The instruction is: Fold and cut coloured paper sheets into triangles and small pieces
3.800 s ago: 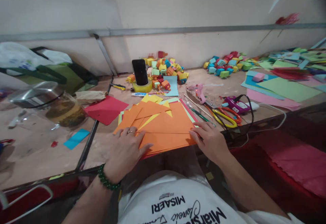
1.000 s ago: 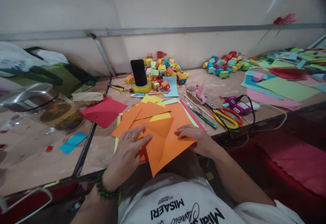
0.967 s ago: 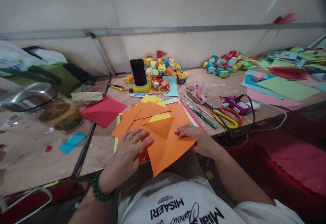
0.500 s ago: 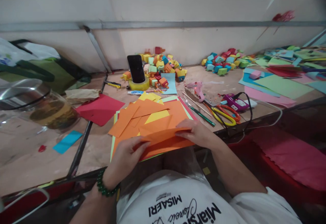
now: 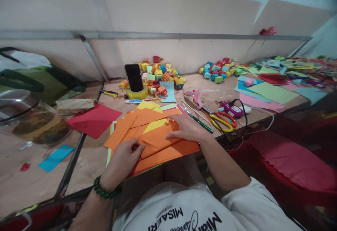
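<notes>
A piece of orange paper (image 5: 160,140) lies folded over on a stack of colored sheets near the table's front edge. At its left end, my left hand (image 5: 127,156) has its fingers curled, thumb and index finger pinching the paper's edge. My right hand (image 5: 185,127) rests on the right part of the paper, thumb and fingers spread apart; the palm hides some of the sheet. Under both hands, a larger orange sheet (image 5: 184,149) tops the stack. Loose orange pieces (image 5: 118,133) and yellow pieces (image 5: 149,105) lie just beyond.
Scissors (image 5: 222,124), a green pen (image 5: 200,121) and a pink glue gun (image 5: 197,97) lie to the right. A phone (image 5: 134,77) stands in a tape roll (image 5: 137,93) before piled paper cubes (image 5: 158,75). To the left are red paper (image 5: 94,120) and a glass jar (image 5: 39,126).
The raised orange fold has come down flatter onto the stack. My right hand has gone from pinching its edge to lying spread over it. The view has turned right and up.
</notes>
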`<state>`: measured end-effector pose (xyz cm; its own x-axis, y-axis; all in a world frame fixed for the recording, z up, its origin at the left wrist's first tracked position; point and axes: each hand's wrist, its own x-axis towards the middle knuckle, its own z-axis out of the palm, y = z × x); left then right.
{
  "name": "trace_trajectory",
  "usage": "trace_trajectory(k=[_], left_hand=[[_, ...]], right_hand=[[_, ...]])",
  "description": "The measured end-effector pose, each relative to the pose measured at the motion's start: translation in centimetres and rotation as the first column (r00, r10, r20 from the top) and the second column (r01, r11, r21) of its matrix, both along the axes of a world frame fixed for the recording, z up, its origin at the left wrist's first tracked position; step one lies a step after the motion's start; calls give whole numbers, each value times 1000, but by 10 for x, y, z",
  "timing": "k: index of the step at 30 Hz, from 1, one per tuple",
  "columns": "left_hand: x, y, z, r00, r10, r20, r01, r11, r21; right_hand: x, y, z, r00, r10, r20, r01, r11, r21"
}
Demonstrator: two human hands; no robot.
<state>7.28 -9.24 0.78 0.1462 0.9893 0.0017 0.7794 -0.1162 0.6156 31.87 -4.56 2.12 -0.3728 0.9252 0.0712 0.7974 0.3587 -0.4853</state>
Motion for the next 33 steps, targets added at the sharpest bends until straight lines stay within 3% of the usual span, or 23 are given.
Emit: trace_trajectory(k=[5,10,15,18,20,24,27,30,33], left_hand=[[-1,0,0,1000,-13,-6,13,1000,12],[-2,1,0,999,-25,-35,26,999,27],[-5,-2,-5,999,-29,41,26,996,81],[-9,-2,-12,982,113,149,-146,959,241],[-11,-3,-15,951,156,266,-233,929,288],[-5,-9,-9,844,86,530,-131,990,48],[3,-14,1,721,100,686,-31,993,-112],[7,-17,7,643,120,757,-44,992,-119],[7,-19,7,649,148,746,-128,988,-85]], right_hand=[[-5,15,0,992,24,123,-13,996,-91],[-4,22,-7,997,23,74,-15,993,-116],[7,18,-12,978,10,-207,-49,982,-184],[16,4,-7,916,37,-400,-106,983,-151],[19,-9,-1,902,51,-429,-111,987,-117],[17,-31,7,877,57,-476,-86,996,-39],[11,-37,5,863,51,-503,-98,993,-68],[7,-37,2,855,25,-518,-100,988,-117],[5,-36,-3,816,-67,-574,-43,983,-176]])
